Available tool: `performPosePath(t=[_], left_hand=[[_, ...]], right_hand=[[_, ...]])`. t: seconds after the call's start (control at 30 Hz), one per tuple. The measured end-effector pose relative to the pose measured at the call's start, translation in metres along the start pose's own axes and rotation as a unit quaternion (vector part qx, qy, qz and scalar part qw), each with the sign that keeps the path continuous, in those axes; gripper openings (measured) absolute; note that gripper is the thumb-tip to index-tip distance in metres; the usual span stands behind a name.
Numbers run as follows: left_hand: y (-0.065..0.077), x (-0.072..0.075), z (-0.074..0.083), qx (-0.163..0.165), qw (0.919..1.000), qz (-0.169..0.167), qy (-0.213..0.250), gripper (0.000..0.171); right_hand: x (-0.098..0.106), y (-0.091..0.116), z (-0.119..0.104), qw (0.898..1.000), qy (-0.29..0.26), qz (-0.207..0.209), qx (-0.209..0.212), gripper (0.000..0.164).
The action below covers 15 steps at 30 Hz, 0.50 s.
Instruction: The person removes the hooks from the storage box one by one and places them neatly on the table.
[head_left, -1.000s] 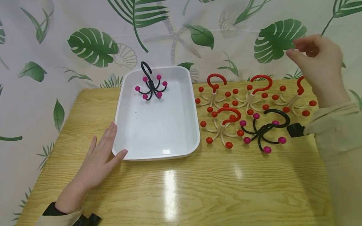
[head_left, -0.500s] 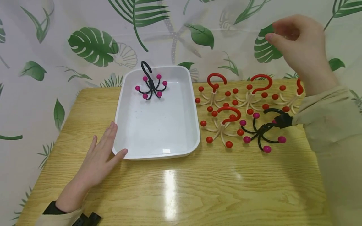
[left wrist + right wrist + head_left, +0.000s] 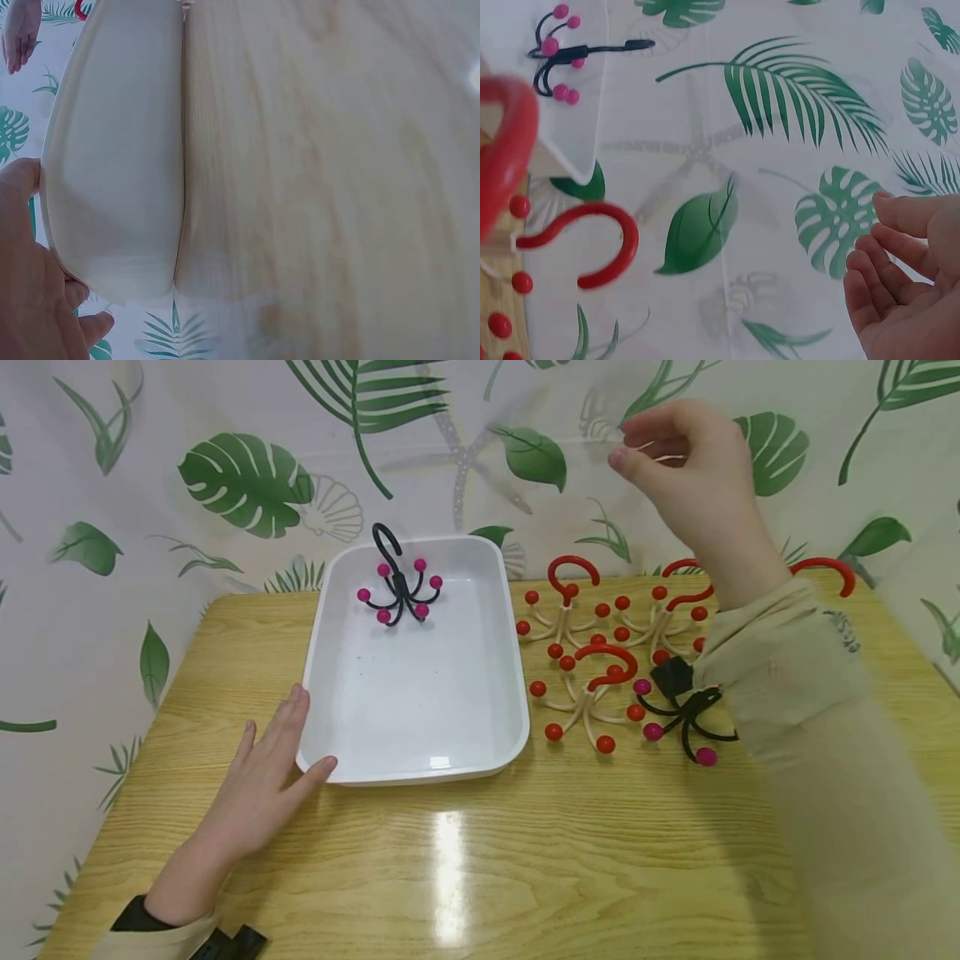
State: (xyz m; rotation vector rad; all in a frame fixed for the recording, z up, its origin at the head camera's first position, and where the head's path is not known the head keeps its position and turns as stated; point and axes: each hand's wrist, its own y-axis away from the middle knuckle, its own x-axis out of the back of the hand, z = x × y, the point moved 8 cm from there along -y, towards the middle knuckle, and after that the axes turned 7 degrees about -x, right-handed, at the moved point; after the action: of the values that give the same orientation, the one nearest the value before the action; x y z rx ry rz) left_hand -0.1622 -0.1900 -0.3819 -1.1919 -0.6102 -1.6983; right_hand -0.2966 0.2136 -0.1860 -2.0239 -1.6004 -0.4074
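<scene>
My left hand rests at the near left corner of a white tray, fingers straight along its rim. In the left wrist view, the thumb and fingers of the left hand touch the rim. A black multi-prong hook hanger with pink ball tips stands in the tray's far left part. My right hand is raised above the far table edge, fingers loosely bent and holding nothing. Below its sleeve lies a second black hanger with pink tips, partly hidden by the wrist camera and sleeve.
Right of the tray are several cream hangers with red hooks and red ball tips, including a front one and a back left one. The right sleeve hides most of the far right one. A leaf-patterned cloth rises behind the wooden table.
My right hand has swept left above the hangers, its sleeve now covering part of the black one and more of the red ones. My left hand and the tray stay put.
</scene>
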Motion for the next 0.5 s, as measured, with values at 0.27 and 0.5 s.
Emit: performPosePath(t=[0.27, 0.5], left_hand=[[0.000, -0.001, -0.002, 0.010, 0.9999, -0.003, -0.001, 0.083], [-0.001, 0.000, -0.002, 0.013, 0.9999, -0.004, -0.003, 0.083]], right_hand=[[-0.029, 0.003, -0.019, 0.999, -0.015, -0.042, 0.009, 0.037], [-0.053, 0.006, -0.038, 0.997, -0.013, -0.066, 0.025, 0.038]])
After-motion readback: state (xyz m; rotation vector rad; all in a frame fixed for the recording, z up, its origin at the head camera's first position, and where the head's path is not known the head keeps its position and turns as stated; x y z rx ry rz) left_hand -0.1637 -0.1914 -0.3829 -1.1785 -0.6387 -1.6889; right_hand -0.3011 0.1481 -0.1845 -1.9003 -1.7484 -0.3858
